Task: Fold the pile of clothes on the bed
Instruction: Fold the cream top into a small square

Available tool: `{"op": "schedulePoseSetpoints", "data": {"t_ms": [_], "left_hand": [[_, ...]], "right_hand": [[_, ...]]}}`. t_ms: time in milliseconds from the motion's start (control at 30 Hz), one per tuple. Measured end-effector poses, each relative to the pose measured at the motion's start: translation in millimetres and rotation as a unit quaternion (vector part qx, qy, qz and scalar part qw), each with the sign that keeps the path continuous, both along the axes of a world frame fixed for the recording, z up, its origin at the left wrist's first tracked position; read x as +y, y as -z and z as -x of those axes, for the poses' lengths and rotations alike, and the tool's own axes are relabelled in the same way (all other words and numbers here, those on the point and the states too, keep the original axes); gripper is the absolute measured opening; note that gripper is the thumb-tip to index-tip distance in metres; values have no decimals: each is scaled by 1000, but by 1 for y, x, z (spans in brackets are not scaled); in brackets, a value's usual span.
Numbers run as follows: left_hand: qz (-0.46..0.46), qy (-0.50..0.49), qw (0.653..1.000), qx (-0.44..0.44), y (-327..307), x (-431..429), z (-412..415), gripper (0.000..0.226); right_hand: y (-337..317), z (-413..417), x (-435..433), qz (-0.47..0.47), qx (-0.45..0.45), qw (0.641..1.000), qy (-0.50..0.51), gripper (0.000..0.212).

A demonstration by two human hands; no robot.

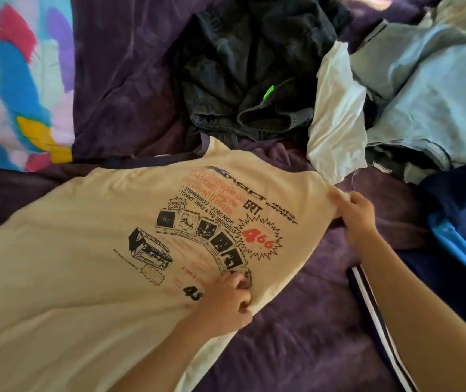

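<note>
A cream printed T-shirt [90, 250] lies spread across the purple bed cover [296, 335], print side up. My left hand [226, 301] pinches the shirt's near right edge, fingers curled into the cloth. My right hand [356, 213] grips the shirt's far right corner, by the sleeve. Beyond the shirt lies the pile: dark grey jeans [248, 66], a white garment [336, 114] and light blue denim [429, 89].
A navy garment with blue and white stripes [457, 239] lies at the right, under my right forearm. A bright multicoloured cloth [14, 80] covers the far left. Bare purple cover shows in front of the shirt's right edge.
</note>
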State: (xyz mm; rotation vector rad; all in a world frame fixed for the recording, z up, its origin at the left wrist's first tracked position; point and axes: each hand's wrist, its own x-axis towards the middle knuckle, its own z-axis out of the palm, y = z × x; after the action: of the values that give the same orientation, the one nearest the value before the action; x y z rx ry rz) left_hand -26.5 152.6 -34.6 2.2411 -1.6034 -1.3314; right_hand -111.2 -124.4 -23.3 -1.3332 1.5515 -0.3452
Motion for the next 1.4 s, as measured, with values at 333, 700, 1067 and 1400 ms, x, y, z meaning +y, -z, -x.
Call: {"op": "schedulePoseSetpoints", "data": {"t_ms": [333, 700, 1067, 1400], "left_hand": [[125, -188, 960, -167, -9, -59, -116, 23], [25, -347, 932, -96, 34, -146, -235, 53], [28, -407, 906, -112, 38, -175, -240, 52], [125, -414, 896, -102, -4, -167, -238, 16]], "right_hand": [[34, 1, 24, 35, 290, 939, -179, 27], [52, -7, 10, 8, 229, 960, -162, 39], [64, -8, 7, -1, 263, 942, -206, 31], [61, 1, 4, 0, 197, 953, -230, 23]]}}
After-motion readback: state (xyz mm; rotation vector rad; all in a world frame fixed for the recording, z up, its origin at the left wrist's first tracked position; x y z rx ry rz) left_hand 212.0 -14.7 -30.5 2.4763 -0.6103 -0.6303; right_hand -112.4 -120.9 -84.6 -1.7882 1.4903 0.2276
